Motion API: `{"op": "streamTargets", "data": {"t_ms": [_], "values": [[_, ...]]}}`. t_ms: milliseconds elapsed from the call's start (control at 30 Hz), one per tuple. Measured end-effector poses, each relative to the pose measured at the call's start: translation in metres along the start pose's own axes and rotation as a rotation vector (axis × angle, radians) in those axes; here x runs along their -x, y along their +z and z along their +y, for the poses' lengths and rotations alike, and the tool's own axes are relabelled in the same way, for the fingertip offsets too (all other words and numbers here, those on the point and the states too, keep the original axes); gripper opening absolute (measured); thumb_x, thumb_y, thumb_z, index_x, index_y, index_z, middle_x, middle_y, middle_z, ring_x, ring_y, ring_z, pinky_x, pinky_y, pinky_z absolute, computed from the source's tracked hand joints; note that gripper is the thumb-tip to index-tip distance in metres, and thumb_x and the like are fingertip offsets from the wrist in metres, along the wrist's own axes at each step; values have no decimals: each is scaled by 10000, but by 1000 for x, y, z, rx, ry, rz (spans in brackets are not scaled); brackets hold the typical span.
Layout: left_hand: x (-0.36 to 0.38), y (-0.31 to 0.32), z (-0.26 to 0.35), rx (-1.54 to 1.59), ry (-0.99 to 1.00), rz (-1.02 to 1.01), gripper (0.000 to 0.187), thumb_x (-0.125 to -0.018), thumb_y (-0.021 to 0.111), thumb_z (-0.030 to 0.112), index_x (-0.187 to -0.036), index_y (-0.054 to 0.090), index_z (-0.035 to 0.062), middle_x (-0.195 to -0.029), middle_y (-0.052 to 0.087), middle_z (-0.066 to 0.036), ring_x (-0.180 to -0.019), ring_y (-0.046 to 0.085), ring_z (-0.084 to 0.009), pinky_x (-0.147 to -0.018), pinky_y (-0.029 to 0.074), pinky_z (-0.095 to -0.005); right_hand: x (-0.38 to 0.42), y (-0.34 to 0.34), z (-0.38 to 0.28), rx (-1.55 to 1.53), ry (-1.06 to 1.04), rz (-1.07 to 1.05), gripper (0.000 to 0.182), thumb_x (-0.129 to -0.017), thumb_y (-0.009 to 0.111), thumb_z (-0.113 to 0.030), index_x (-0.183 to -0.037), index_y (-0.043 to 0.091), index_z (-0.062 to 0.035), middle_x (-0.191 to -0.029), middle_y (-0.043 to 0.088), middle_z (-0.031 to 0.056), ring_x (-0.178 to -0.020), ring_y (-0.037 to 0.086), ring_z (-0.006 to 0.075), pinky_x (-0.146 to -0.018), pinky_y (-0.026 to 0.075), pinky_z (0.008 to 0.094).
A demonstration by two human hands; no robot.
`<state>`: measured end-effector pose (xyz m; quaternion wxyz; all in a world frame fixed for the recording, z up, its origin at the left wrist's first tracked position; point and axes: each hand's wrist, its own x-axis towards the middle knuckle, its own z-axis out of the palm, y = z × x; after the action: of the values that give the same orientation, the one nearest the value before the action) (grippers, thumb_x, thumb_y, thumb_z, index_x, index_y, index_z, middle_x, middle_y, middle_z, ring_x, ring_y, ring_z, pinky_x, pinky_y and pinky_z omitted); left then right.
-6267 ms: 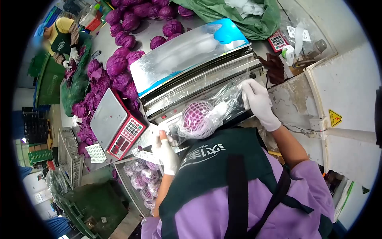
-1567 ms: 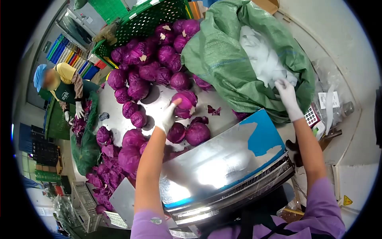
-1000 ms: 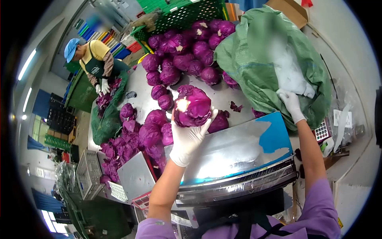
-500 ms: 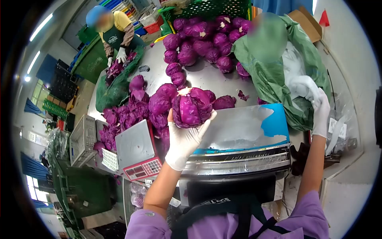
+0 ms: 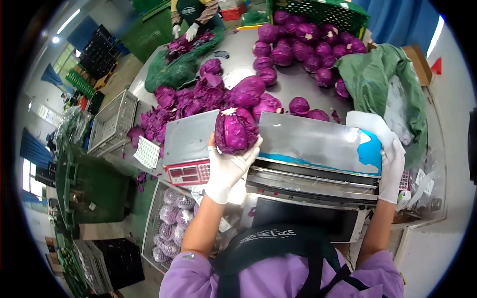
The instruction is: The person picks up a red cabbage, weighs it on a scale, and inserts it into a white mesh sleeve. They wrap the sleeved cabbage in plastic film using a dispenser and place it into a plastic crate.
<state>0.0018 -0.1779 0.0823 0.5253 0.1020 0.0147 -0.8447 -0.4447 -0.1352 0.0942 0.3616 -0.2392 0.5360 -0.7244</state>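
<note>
A red cabbage with a pale cut stem on top rests in my gloved left hand, whose fingers wrap around it from below. It is held above the gap between the scale and the metal-topped wrapping machine. Over the machine's right end, my gloved right hand grips a soft white sleeve, which looks like foam netting. Beyond that hand, a green woven sack stands with more white material inside.
Red cabbages pile at the back before a green crate. Loose leaves heap left of centre. A crate of net-wrapped cabbages sits low on the left. A co-worker's gloved hands handle leaves by a green net bag.
My right hand has drawn the white sleeve out of the green sack and brought it over the machine's right end. The left hand still holds the cabbage. The view has shifted.
</note>
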Motion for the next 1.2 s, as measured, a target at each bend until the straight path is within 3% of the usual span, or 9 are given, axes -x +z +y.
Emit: {"op": "streamTargets", "data": {"t_ms": [167, 333, 400, 500, 667, 833, 933, 1100, 1200], "values": [[25, -43, 85, -677, 403, 359, 851, -842, 639, 555, -1436, 336, 26, -1366, 461, -216, -1201, 538, -392, -957, 519, -504, 39, 35, 24, 80, -7, -176, 374, -977, 541, -239, -1264, 566, -1, -1200, 606, 67, -1047, 588, 155, -812, 457, 291], [22, -111, 177, -1503, 876, 689, 804, -781, 786, 400, -1404, 415, 53, -1269, 561, -176, -1154, 569, -278, -983, 454, -356, 72, 73, 49, 156, -35, -334, 325, -978, 528, -182, -1223, 588, 24, -1145, 630, 61, -975, 607, 132, -775, 473, 265], [30, -116, 185, -1834, 836, 808, 922, -718, 833, 387, -1433, 364, 42, -1309, 539, -208, -1162, 565, -305, -1018, 433, -379, 84, 88, 55, 172, 2, -336, 338, -969, 529, -182, -1214, 614, 36, -1143, 635, 79, -1031, 589, 143, -838, 467, 274], [30, -127, 208, -1691, 863, 651, 909, -729, 831, 332, -1444, 347, 47, -1305, 542, -191, -1161, 564, -301, -1015, 438, -374, 103, 115, 57, 234, -33, -365, 318, -954, 544, -134, -1198, 627, 51, -1181, 640, 101, -1112, 573, 179, -997, 417, 309], [45, -108, 225, -1497, 618, 476, 845, -716, 829, 160, -1419, 372, 55, -1294, 529, -156, -1157, 562, -256, -992, 462, -346, 124, 144, 55, 355, -40, -432, 294, -951, 537, -121, -1168, 646, 46, -1162, 652, 92, -1101, 571, 174, -999, 409, 304], [43, -114, 207, -2378, 1076, 333, 765, -625, 785, 3, -1318, 488, 134, -1433, 384, -164, -1360, 325, -400, -1137, 318, -461, 134, 161, 51, 449, -55, -414, 281, -938, 540, -109, -1135, 659, 51, -1128, 665, 90, -1071, 582, 169, -989, 412, 301], [36, -126, 206, -2716, 1042, 216, 710, -657, 724, -36, -1311, 512, 137, -1470, 352, -164, -1397, 278, -393, -1154, 264, -526, 137, 172, 49, 477, -74, -463, 277, -928, 540, -98, -1125, 663, 54, -1112, 671, 93, -1061, 589, 170, -985, 414, 300], [61, -121, 193, -2681, 979, -23, 652, -695, 749, 51, -1301, 515, 99, -1436, 406, -161, -1379, 316, -382, -1143, 251, -565, 149, 195, 39, 545, -192, -514, 270, -927, 538, -81, -1125, 661, 55, -1123, 657, 92, -1034, 591, 170, -969, 417, 297], [68, -135, 190, -2539, 1115, 80, 652, -701, 752, 38, -1303, 509, 88, -1417, 430, -165, -1354, 355, -387, -1128, 281, -565, 152, 202, 42, 669, -375, -608, 257, -910, 565, -71, -1113, 663, 52, -1106, 643, 77, -982, 582, 152, -943, 422, 291]]}}
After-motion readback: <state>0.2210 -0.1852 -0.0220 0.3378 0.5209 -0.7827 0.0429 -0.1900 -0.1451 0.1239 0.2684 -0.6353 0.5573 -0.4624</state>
